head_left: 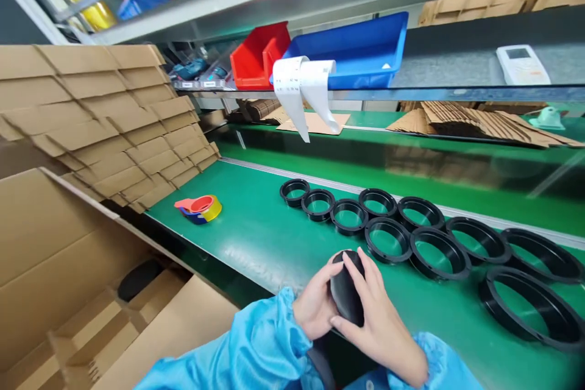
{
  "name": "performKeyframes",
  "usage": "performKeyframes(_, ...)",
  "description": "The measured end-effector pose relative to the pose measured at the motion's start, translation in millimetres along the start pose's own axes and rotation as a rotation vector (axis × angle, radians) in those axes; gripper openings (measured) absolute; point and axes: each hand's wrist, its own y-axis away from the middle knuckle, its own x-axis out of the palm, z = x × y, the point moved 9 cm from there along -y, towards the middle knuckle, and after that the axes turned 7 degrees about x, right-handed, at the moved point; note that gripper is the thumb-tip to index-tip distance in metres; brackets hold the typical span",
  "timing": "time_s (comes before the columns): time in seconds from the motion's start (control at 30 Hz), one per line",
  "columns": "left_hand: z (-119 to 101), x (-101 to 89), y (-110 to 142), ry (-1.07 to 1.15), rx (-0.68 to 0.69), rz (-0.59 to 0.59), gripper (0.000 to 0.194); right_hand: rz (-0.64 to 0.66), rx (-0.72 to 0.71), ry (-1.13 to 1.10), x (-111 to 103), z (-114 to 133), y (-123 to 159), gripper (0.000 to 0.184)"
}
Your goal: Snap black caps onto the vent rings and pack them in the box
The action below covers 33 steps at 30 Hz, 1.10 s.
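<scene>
Between my two hands, over the near edge of the green table, is a dark oval part [346, 294] with a smooth, slightly shiny face. My left hand [315, 304] wraps around its left side and underneath. From the right, my right hand [375, 317] grips it, fingers over the top and thumb at the lower end. What kind of part it is, I cannot make out. Beyond my hands, several black rings [387, 240] lie in two rows on the table.
A tape dispenser [200, 208] sits at the left on the green table [247, 225]. An open cardboard box [59, 244] with dividers and a dark part inside stands lower left, near stacked cartons [128, 116]. Red [258, 61] and blue bins [351, 49] occupy the shelf above.
</scene>
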Motion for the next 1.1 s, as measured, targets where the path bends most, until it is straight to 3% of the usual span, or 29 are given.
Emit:
performKeyframes(0.07, -25.4, -10.8, -15.0, -0.282, 0.050, -0.080, 0.043, -0.016, 0.053, -0.043, -3.3, -3.8, -3.7, 0.099)
performKeyframes(0.1, -51.0, -24.4, -25.2, -0.447, 0.123, -0.202, 0.047, -0.033, 0.088, -0.048, -4.5, -7.5, -3.4, 0.098)
performKeyframes(0.17, -123.2, -55.4, -39.8, -0.721, 0.363, -0.555, 0.043, -0.074, 0.154, -0.034, -4.9, -16.4, 1.0, 0.096)
performKeyframes(0.27, -202.5, -89.5, -68.4, -0.778, 0.484, -0.803, 0.038, -0.106, 0.206, -0.001, 3.2, -27.6, 11.1, 0.096)
performKeyframes(0.4, -253.4, -123.7, -92.2, -0.813, 0.395, -0.873, 0.026, -0.103, 0.186, 0.013, 19.4, -34.4, 18.9, 0.103)
performKeyframes(0.53, -275.2, -142.4, -61.5, -0.875, 0.397, -0.863, 0.023, -0.086, 0.158, -0.005, 22.1, -34.2, 20.0, 0.102)
performKeyframes(0.63, -258.5, -145.4, -19.0, -0.925, 0.387, -0.759, 0.027, -0.040, 0.147, -0.016, 18.2, -23.4, 13.6, 0.097)
performKeyframes(0.77, -177.2, -133.3, 21.8, -0.900, 0.245, -0.522, 0.046, 0.036, 0.037, -0.004, 18.4, 10.6, -9.9, 0.099)
performKeyframes(0.83, -135.1, -125.3, 31.8, -0.849, 0.178, -0.441, 0.048, 0.048, -0.046, 0.043, 21.8, 28.8, -24.6, 0.101)
performKeyframes(0.9, -106.3, -117.9, 35.1, -0.791, 0.147, -0.389, 0.047, 0.061, -0.111, 0.112, 28.2, 42.7, -38.7, 0.102)
performKeyframes(1.0, -87.7, -108.5, 32.7, -0.707, 0.127, -0.326, 0.041, 0.087, -0.171, 0.226, 39.9, 55.4, -56.9, 0.099)
performKeyframes(1.1, -86.1, -103.2, 32.3, -0.627, 0.108, -0.286, 0.041, 0.128, -0.195, 0.331, 54.2, 58.6, -69.5, 0.096)
